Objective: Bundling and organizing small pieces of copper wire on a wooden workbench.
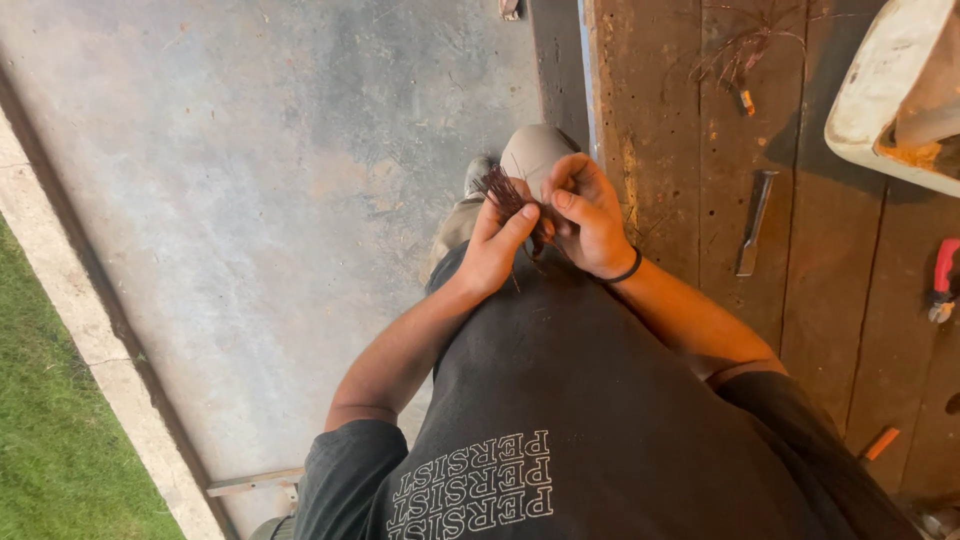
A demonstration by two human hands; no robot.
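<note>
Both of my hands are raised in front of my dark shirt and meet on a small bundle of thin dark reddish wires (503,190). My left hand (494,248) pinches the bundle from below with thumb and fingers. My right hand (588,215), with a black band at the wrist, closes its fingers on the same strands from the right. The frayed wire ends fan out to the upper left of my fingers. The lower part of the bundle is hidden between my hands.
A wooden workbench (820,300) runs along the right, bearing a flat metal blade (752,225), loose thin wires (745,45), a white basin-like object (890,90), and a red-handled tool (942,280). Concrete floor (250,200) lies left, grass (40,420) beyond its curb.
</note>
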